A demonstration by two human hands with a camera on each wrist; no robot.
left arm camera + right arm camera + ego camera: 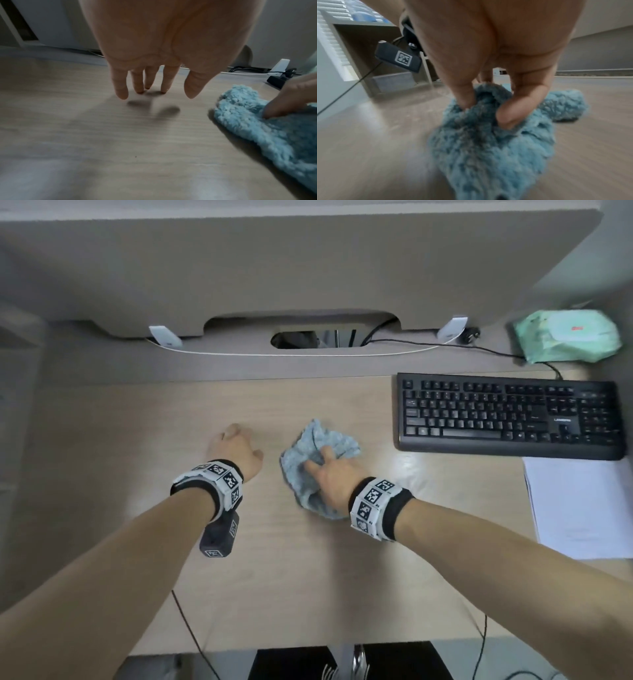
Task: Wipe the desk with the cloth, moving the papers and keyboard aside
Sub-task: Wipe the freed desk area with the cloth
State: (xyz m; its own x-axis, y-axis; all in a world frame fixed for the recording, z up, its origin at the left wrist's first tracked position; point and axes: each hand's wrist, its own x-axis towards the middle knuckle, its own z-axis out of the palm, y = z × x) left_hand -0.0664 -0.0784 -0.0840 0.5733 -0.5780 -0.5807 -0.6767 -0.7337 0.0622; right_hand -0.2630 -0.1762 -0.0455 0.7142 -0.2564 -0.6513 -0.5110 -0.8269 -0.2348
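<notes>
Desk (239, 594), pale wood-grain top, carries everything. Black full-size keyboard (510, 416) sits at far right edge; white paper stack (579, 508) just in front of it along right edge, touching or slightly under its near side. Fluffy light-blue cloth (318, 463), bunched, lies mid-desk. Right hand (330, 477) on top, thumb and fingers (520, 106) curled into the pile, gripping it. Left hand (236, 450) left of cloth, apart from it, holds nothing, fingertips (164, 86) relaxed, pointing down at wood.

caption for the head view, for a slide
Right hand grips blue cloth on desk; keyboard and papers at right.
</notes>
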